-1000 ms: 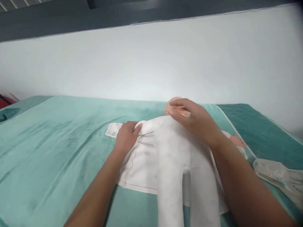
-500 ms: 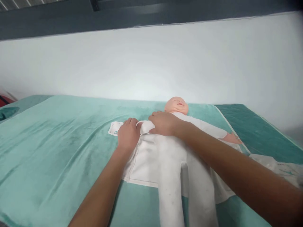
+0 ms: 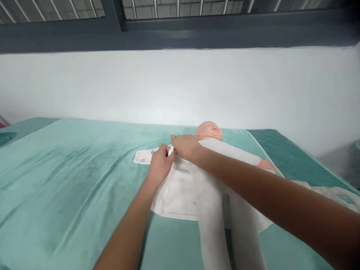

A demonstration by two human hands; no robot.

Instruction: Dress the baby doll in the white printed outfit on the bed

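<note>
A baby doll (image 3: 208, 130) in white clothing lies on its back, head toward the wall and legs toward me. Beneath its body a white baby garment (image 3: 177, 198) is spread out, with a printed sleeve (image 3: 144, 156) stretching to the left. My left hand (image 3: 161, 162) is closed, pinching white cloth near the inner end of that sleeve. Right beside it, my right hand (image 3: 186, 145) has its fingers curled on the same cloth at the doll's shoulder. The doll's arm on this side is hidden by my hands and the fabric.
A light green sheet (image 3: 84, 180) covers the bed, with a darker green band (image 3: 287, 153) at the right. More white cloth (image 3: 323, 189) lies at the right beyond my forearm. Behind stands a white wall (image 3: 168, 86) below a dark barred window frame (image 3: 180, 33).
My hands have come closer together, and the cloth between them is now bunched rather than stretched flat. The doll's legs have shifted slightly right. The view has tilted up, showing more window.
</note>
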